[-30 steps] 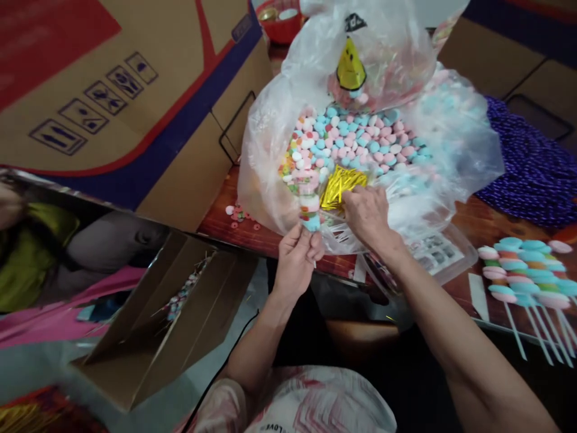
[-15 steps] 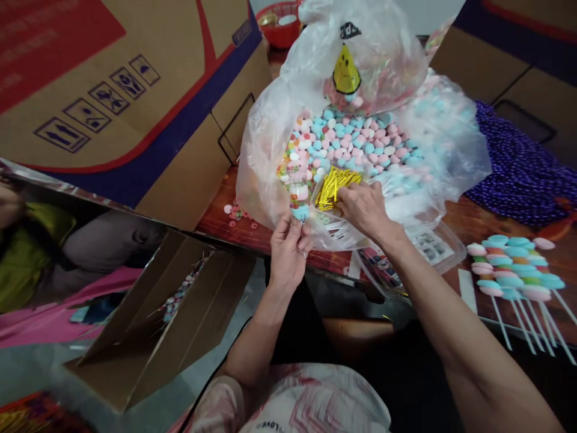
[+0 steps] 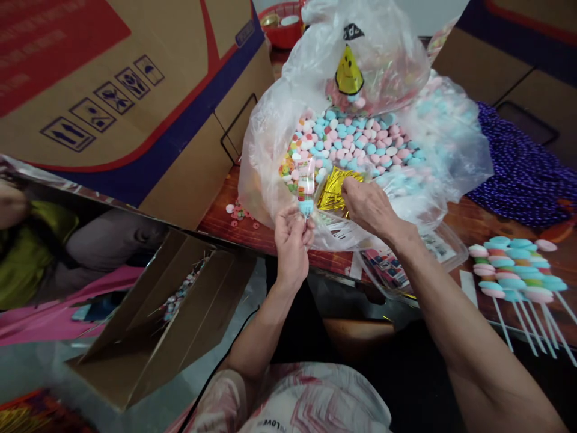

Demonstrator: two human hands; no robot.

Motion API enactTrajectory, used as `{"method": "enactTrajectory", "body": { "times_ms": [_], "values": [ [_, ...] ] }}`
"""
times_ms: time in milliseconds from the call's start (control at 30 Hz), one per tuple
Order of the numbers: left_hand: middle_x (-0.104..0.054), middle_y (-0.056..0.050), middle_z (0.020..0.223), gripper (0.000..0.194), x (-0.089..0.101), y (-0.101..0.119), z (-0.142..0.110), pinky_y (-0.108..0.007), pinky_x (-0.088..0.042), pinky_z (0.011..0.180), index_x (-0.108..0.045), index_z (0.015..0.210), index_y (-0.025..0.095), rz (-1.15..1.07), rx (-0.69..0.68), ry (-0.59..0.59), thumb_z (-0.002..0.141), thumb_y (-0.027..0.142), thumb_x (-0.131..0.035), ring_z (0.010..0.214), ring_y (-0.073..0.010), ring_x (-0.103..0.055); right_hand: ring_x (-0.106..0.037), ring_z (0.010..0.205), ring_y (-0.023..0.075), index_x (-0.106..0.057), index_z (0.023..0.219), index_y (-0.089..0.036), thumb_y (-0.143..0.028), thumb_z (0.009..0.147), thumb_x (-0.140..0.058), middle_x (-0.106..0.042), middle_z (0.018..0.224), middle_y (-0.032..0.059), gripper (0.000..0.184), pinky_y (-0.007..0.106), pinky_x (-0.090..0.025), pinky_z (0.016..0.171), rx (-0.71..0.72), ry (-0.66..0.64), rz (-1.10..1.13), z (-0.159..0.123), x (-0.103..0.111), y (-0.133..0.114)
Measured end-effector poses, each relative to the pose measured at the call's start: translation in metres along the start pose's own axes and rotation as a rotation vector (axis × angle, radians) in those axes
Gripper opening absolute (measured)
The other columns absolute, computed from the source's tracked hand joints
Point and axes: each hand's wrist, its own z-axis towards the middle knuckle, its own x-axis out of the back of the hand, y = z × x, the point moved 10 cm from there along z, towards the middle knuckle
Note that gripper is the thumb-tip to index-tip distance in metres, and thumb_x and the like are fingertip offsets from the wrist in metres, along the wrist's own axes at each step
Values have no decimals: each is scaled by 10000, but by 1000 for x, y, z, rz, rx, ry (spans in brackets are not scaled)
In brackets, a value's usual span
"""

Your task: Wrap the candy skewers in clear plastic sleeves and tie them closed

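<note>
On my monitor I see the wearer's short-sleeved T-shirt [image 3: 327, 397], its whitish cloth covered in pink and dusty-red streaks that run in angled, feathery bands. Near the lower edge of my view I can read the word "LOVE" [image 3: 273, 424] in small dark capitals. The left sleeve [image 3: 225, 394] is loose, paler than the front and faintly pink. Below the shirt I make out black trousers [image 3: 295, 343], too dark for me to tell the fabric. Both the left hand [image 3: 293, 237] and right hand [image 3: 367, 204] are bare.
</note>
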Motion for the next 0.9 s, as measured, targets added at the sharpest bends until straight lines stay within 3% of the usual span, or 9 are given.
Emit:
{"method": "enactTrajectory", "body": {
  "times_ms": [167,267,400,567,733,900],
  "values": [
    [-616,57,664,292,-4,-2,3,-148,-262,472,-495,871,223,35,-38,-3,755,267,-760,482,-30,-407,-575,711,187,-662,882,-177,-251,872,-545,-675,795,56,139,306,-415,674,-157,366,740,-47,35,14],
    [-580,63,645,233,-16,-11,-3,-155,-257,474,-497,819,209,60,13,-75,746,219,-719,488,-32,-385,-575,666,165,-700,812,-198,-325,804,-682,-684,740,16,128,295,-443,640,-233,373,1064,-80,27,4],
    [-440,84,582,170,-37,-32,-23,-172,-271,477,-543,792,202,78,109,-216,733,198,-702,485,-44,-340,-579,608,151,-687,724,-201,-346,776,-712,-683,657,-2,157,287,-476,613,-346,381,1161,-112,9,-5],
    [-455,66,604,169,-52,-52,-48,-194,-325,507,-614,846,204,193,116,-382,802,311,-737,521,-64,-386,-535,565,128,-640,690,-200,-354,821,-678,-626,600,-20,205,257,-443,560,-481,524,1129,-146,1,11],
    [-470,63,600,228,-58,-60,-55,-194,-310,477,-638,853,195,296,48,-409,837,385,-762,498,-55,-379,-498,602,118,-608,719,-200,-326,868,-617,-584,650,-23,196,254,-416,587,-477,542,1085,-169,6,16],
    [-509,60,587,352,-72,-71,-64,-153,-234,416,-605,792,166,154,234,-432,745,423,-842,433,-13,-316,-456,593,121,-577,770,-212,-390,870,-622,-538,671,-23,209,252,-386,552,-524,502,1235,-184,-9,23]
  ]
}}
